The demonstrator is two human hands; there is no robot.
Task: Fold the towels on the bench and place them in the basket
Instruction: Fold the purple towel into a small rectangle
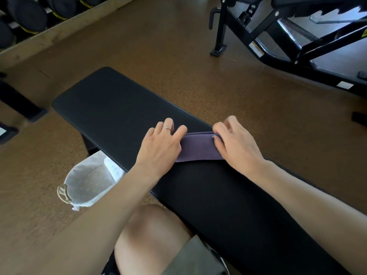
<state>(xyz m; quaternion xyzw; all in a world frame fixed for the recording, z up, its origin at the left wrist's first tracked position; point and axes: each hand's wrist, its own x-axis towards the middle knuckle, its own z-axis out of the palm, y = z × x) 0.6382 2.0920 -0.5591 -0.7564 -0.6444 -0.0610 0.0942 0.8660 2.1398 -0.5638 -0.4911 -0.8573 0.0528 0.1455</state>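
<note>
A small purple towel (198, 148) lies folded on the black padded bench (111, 108), near its middle. My left hand (161, 144) lies over the towel's left end, its fingers curled at the far left corner. My right hand (236, 144) covers the right end, with thumb and fingers pinching the far right corner. Both hands hide the towel's ends. A white cloth basket (85, 185) stands on the floor below the bench's near-left edge, partly hidden by the bench and my left forearm.
Brown speckled floor surrounds the bench. A black exercise machine frame (278, 42) stands at the far right. A rack of dark dumbbells (29, 14) lines the far left. My knee (151, 235) sits beside the bench at the bottom.
</note>
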